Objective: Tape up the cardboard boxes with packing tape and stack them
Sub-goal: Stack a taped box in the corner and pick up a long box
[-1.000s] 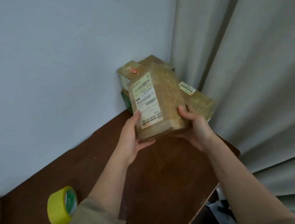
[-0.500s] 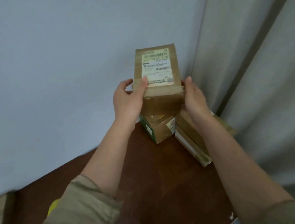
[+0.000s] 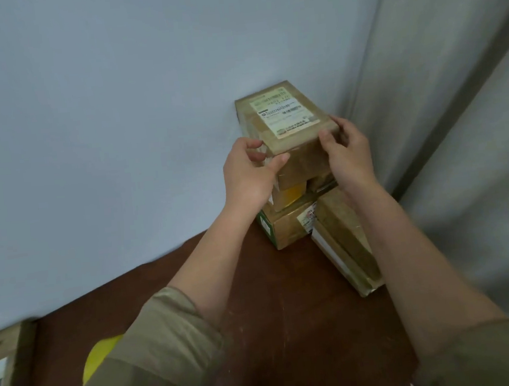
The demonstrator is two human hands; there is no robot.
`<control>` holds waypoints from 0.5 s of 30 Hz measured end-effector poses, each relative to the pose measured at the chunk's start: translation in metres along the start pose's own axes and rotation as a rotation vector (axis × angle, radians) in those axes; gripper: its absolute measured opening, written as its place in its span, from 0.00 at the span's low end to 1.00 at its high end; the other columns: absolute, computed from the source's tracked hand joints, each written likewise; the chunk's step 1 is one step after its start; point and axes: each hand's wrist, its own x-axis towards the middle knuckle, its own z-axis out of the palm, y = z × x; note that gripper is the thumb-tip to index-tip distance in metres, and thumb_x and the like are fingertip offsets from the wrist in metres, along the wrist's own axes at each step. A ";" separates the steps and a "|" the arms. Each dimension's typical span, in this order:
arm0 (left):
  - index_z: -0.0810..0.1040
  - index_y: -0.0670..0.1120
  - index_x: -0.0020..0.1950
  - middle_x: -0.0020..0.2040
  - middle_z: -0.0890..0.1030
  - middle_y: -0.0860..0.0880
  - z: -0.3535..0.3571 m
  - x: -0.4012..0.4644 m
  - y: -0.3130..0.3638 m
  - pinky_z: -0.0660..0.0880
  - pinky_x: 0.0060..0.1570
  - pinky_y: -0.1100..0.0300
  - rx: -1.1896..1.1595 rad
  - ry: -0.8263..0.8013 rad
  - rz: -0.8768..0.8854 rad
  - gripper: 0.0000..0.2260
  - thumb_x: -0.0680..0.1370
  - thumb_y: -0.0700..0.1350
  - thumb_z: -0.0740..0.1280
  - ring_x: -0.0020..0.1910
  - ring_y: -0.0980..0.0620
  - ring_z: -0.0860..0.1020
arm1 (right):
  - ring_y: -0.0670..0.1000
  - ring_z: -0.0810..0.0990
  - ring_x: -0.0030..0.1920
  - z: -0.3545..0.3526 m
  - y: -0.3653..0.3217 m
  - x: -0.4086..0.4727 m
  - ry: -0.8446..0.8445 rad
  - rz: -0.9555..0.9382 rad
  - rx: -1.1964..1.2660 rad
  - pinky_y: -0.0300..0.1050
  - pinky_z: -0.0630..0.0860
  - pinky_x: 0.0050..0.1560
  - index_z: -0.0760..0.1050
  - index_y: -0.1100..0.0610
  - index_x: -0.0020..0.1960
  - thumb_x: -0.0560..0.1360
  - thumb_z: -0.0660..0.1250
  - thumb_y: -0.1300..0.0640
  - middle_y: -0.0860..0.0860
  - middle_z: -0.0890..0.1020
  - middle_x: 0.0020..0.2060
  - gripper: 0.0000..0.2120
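While both hands grasp labelled box [image 3: 286, 119] — left hand [image 3: 250, 174], right hand [image 3: 350, 156] at near corners — box sits atop corner stack [image 3: 286, 220] on desk [image 3: 288, 313]. One flat box [image 3: 345, 240] beside stack looks unstacked; release pending.

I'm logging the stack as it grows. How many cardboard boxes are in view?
4, maybe more hidden. The top box is held by the left hand and right hand; a yellow-taped box beneath; the bottom box below; a flat box alongside.
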 end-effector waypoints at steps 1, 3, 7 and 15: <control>0.73 0.51 0.58 0.51 0.79 0.51 0.002 0.001 0.000 0.70 0.36 0.71 0.015 -0.003 0.005 0.18 0.73 0.49 0.76 0.49 0.53 0.79 | 0.47 0.73 0.66 0.000 0.002 0.002 -0.004 -0.002 -0.025 0.48 0.73 0.68 0.69 0.50 0.74 0.84 0.60 0.51 0.47 0.75 0.67 0.19; 0.74 0.49 0.60 0.52 0.80 0.50 0.007 0.003 -0.001 0.69 0.32 0.75 0.026 0.002 0.018 0.19 0.73 0.49 0.77 0.48 0.55 0.79 | 0.50 0.70 0.70 0.001 0.007 0.005 -0.023 0.007 -0.077 0.51 0.70 0.70 0.64 0.46 0.76 0.84 0.57 0.47 0.49 0.71 0.70 0.21; 0.75 0.47 0.61 0.51 0.80 0.50 0.016 0.003 0.001 0.70 0.34 0.76 0.056 0.008 0.047 0.19 0.73 0.48 0.76 0.47 0.57 0.78 | 0.51 0.72 0.68 -0.002 0.015 0.004 0.083 -0.002 -0.113 0.55 0.72 0.69 0.65 0.47 0.75 0.82 0.59 0.41 0.50 0.73 0.69 0.24; 0.75 0.47 0.61 0.52 0.79 0.52 0.011 -0.001 -0.004 0.78 0.49 0.59 0.050 -0.006 0.046 0.20 0.73 0.48 0.76 0.50 0.50 0.80 | 0.49 0.73 0.67 -0.003 0.021 -0.003 0.138 0.009 -0.058 0.54 0.74 0.67 0.65 0.49 0.75 0.81 0.60 0.39 0.48 0.73 0.69 0.26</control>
